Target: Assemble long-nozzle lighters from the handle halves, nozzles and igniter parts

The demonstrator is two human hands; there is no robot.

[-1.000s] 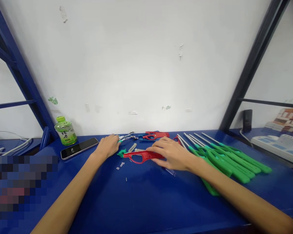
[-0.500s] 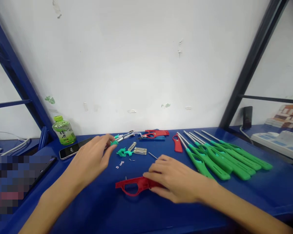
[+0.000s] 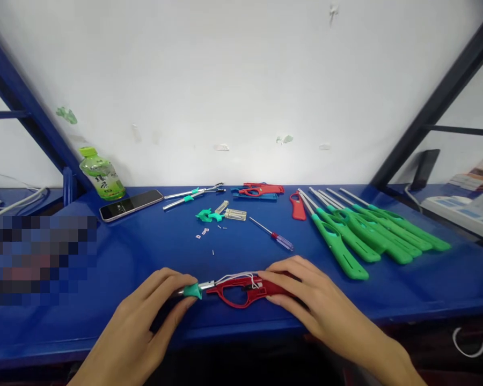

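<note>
My left hand (image 3: 155,316) pinches a metal lighter tube with a teal collar (image 3: 193,290), near the table's front edge. White wires (image 3: 233,277) run from the tube's end over a red lighter handle shell (image 3: 235,297). My right hand (image 3: 312,292) is closed around the right end of that shell, hiding it. Beyond the hands lie a screwdriver (image 3: 279,239) with a purple clear handle, teal plastic pieces (image 3: 205,215), small pale flat parts (image 3: 235,215) and tiny pins. Two more tubes with teal collars (image 3: 185,199) lie farther back.
Several green lighters (image 3: 346,249) fan out on the right of the blue table (image 3: 145,252). Red shells (image 3: 263,189), a blue shell (image 3: 257,197) and a small red piece (image 3: 298,206) lie by the wall. A phone (image 3: 131,205) and a green bottle (image 3: 102,177) stand left.
My left hand has come back toward me with a tube, now beside the red shell's narrow end. My right hand still grips the shell. The view has tilted down, and the screwdriver shows fully.
</note>
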